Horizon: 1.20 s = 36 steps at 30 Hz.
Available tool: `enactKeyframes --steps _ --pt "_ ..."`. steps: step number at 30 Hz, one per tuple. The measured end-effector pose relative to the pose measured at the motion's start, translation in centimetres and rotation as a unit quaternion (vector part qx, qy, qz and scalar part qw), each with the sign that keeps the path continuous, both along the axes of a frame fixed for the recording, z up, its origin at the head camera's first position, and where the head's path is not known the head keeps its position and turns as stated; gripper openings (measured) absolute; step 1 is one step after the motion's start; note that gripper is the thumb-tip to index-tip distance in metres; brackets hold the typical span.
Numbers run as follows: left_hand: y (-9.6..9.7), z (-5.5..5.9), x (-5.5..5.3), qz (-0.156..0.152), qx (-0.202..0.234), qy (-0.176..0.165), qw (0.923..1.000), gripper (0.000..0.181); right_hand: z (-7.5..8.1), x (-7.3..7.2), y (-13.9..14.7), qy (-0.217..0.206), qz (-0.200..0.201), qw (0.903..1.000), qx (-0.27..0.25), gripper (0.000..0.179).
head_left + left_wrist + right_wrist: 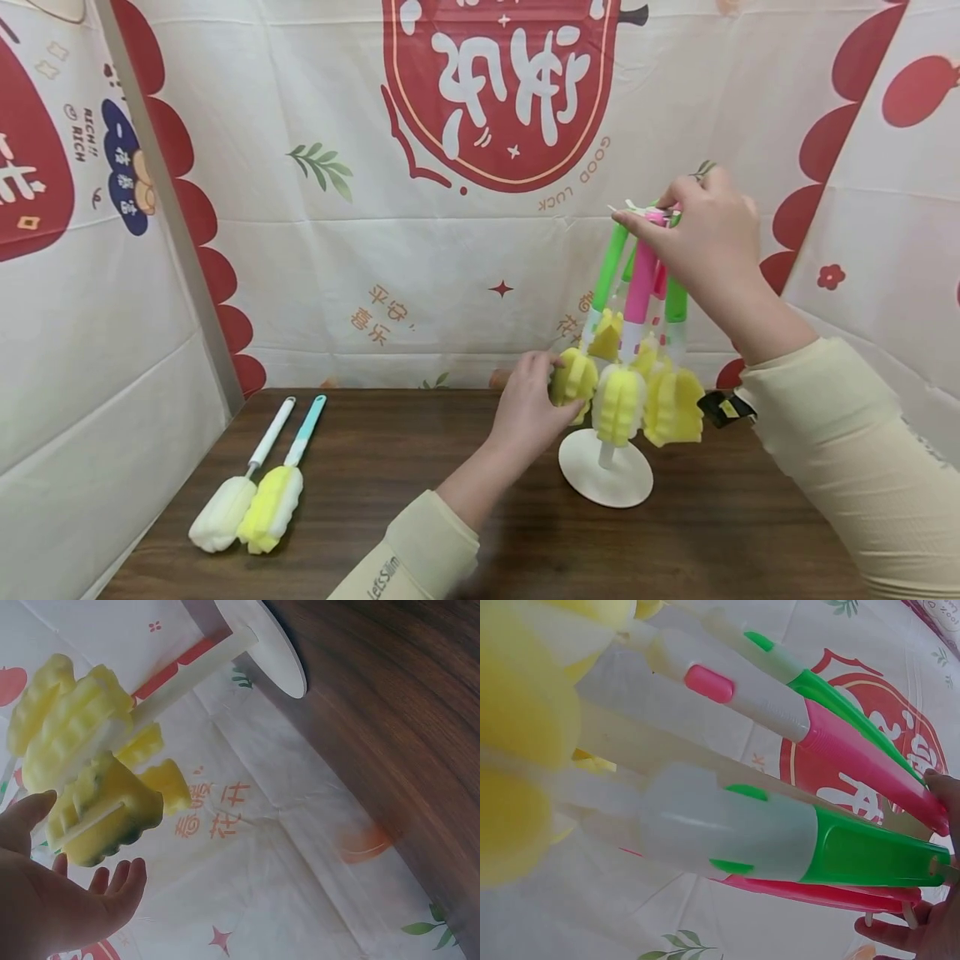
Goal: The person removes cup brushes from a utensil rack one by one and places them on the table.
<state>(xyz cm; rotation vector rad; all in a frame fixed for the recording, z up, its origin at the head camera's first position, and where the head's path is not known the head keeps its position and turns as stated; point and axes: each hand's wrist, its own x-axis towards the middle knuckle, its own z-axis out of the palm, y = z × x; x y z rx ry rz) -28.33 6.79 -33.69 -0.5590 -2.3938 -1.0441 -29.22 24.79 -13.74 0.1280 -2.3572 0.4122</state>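
Several sponge bottle brushes with green and pink handles hang, sponge heads down, around a white stand point(605, 454). My right hand point(712, 229) grips the stand's top, thumb at the upper end of a green handle point(611, 267); a pink handle point(641, 279) hangs beside it. The right wrist view has this hand point(937, 900) at the handle ends, its grasp partly out of frame. Lower down, my left hand point(528, 404) is around a yellow sponge head point(576, 379). In the left wrist view its thumb and fingers are spread beside that sponge point(105, 810).
Two more bottle brushes lie on the brown table at left: one white point(225, 512), one with a yellow-and-white head and blue handle point(303, 433). A printed cloth point(450, 250) hangs behind and at both sides. The stand's round base point(630, 483) is near the table's right part.
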Motion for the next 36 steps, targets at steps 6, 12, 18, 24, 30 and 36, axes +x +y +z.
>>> enactKeyframes --steps 6,12,18,24,30,36 --pt "0.07 0.05 -0.3 0.004 0.013 -0.009 0.9999 0.047 0.37 0.04 -0.42 -0.007 -0.011 0.9998 0.016 0.068" --pt "0.01 -0.09 -0.69 0.004 0.03 -0.01 0.9995 0.04 0.72 0.09 -0.45 -0.022 -0.017 0.9994 0.021 0.073" --pt "-0.11 -0.23 -0.83 0.003 0.033 0.002 0.9994 0.033 0.68 -0.03 -0.53 -0.019 -0.018 0.9994 0.02 0.073" --pt "-0.22 -0.35 -0.73 -0.015 0.063 -0.008 0.9979 0.029 0.56 -0.14 -0.54 -0.017 -0.015 0.9995 0.019 0.073" --pt "-0.39 -0.39 -0.68 -0.024 0.054 0.011 0.9982 0.028 0.55 -0.15 -0.52 -0.014 -0.013 0.9997 0.017 0.072" --pt "-0.63 -0.59 -0.73 -0.023 0.058 0.013 0.998 0.027 0.49 -0.16 -0.51 -0.016 -0.011 0.9997 0.014 0.072"
